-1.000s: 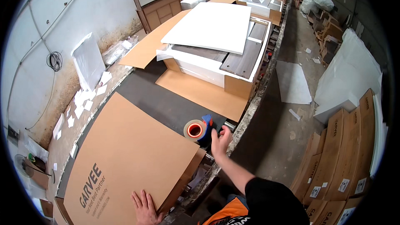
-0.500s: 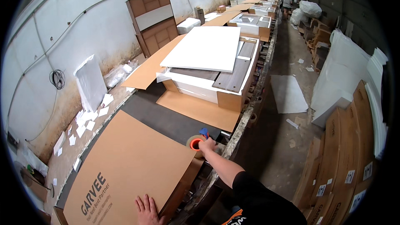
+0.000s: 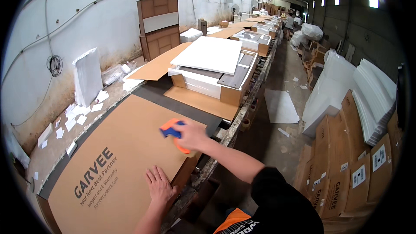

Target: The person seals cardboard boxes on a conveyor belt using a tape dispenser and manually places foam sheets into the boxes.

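Gripping the tape dispenser [image 3: 171,129] in my right hand [image 3: 193,135], now lifted from beside the carton [image 3: 130,141] to over its right edge, so tool meets work, while my left hand [image 3: 160,187] lies spread on top, grasping nothing.

The right grip [image 3: 191,136] holds an orange-and-blue tape dispenser [image 3: 168,130] over the right edge of a brown carton [image 3: 123,147] (motion blur hides any contact), while the left grip [image 3: 160,186] presses its top. Beyond, on the dark conveyor [image 3: 154,95], a white panel [image 3: 210,54] lies atop an open carton [image 3: 231,95].
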The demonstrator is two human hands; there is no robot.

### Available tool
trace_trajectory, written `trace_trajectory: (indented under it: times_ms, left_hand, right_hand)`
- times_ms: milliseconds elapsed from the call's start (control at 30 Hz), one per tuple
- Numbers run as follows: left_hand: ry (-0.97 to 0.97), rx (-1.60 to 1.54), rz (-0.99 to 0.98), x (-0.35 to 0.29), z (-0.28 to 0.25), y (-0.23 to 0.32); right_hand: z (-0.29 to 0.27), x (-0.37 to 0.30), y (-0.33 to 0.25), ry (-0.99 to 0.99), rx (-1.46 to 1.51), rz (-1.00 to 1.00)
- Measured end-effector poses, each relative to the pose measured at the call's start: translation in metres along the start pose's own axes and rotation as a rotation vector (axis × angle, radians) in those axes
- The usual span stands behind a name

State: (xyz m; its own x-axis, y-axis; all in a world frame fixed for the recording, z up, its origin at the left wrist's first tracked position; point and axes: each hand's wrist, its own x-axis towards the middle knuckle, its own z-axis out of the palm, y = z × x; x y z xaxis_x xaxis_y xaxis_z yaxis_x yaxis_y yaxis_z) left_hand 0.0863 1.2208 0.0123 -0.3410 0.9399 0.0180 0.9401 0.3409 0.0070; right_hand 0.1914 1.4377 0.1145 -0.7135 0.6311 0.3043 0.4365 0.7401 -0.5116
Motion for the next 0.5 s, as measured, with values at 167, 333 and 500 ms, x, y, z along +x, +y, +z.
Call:
trace_trajectory:
  times_ms: [167, 333, 500]
  left_hand:
    - [-0.006, -0.059, -0.155, -0.012, -0.004, 0.013]
    - [-0.040, -0.040, -0.188, -0.019, -0.008, -0.003]
    - [-0.055, 0.030, -0.142, -0.012, -0.001, 0.007]
  right_hand:
    - [0.023, 0.056, -0.073, -0.594, -0.347, -0.054]
    - [0.031, 0.032, -0.041, -0.897, -0.243, -0.101]
    - [0.015, -0.097, 0.016, -0.811, -0.354, -0.091]
